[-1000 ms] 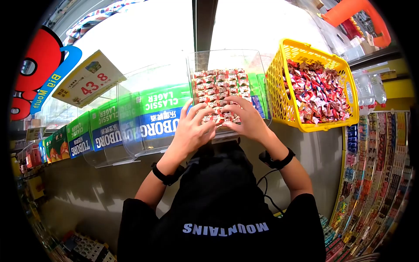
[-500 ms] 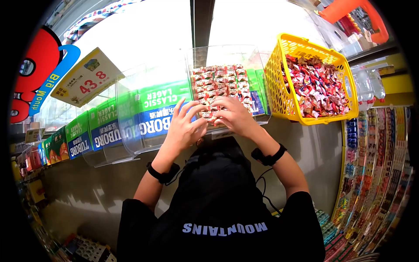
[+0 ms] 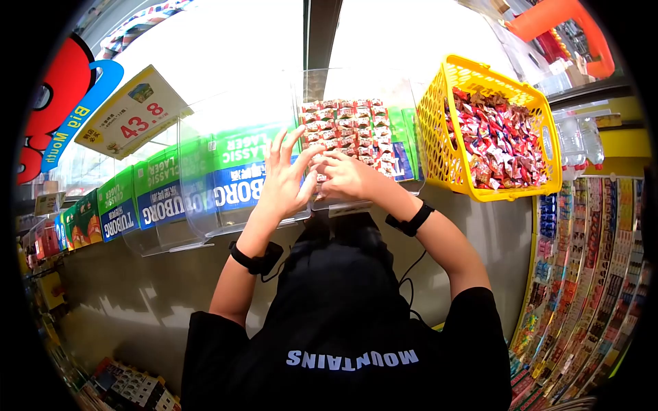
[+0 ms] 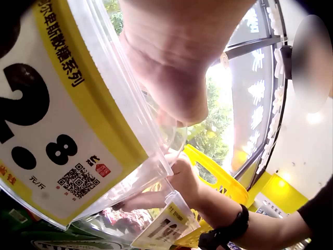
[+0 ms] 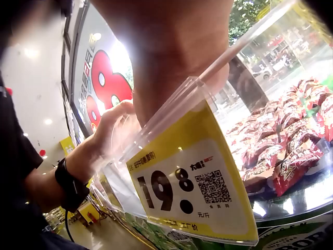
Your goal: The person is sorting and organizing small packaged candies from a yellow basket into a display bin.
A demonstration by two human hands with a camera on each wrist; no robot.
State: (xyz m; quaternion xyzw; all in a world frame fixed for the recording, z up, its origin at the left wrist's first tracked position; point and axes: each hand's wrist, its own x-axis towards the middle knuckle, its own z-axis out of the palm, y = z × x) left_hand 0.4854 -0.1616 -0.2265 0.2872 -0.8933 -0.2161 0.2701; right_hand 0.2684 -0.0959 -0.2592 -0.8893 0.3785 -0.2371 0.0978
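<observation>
Candies within clear bin walls

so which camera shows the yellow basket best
The head view: it shows nearly the whole basket and the candies inside. The left wrist view catches only part, beyond the right hand; the right wrist view doesn't clearly show it.

A row of green-and-blue beer boxes runs left from beside the yellow basket, the printed cartons standing side by side. Clear plastic bins sit over the boxes to the left of the yellow basket, overlapping one another along the row. The bin nearest the yellow basket carries red-and-white wrapped candies, laid in neat lines. What lies directly beneath the yellow basket is hidden.
</observation>
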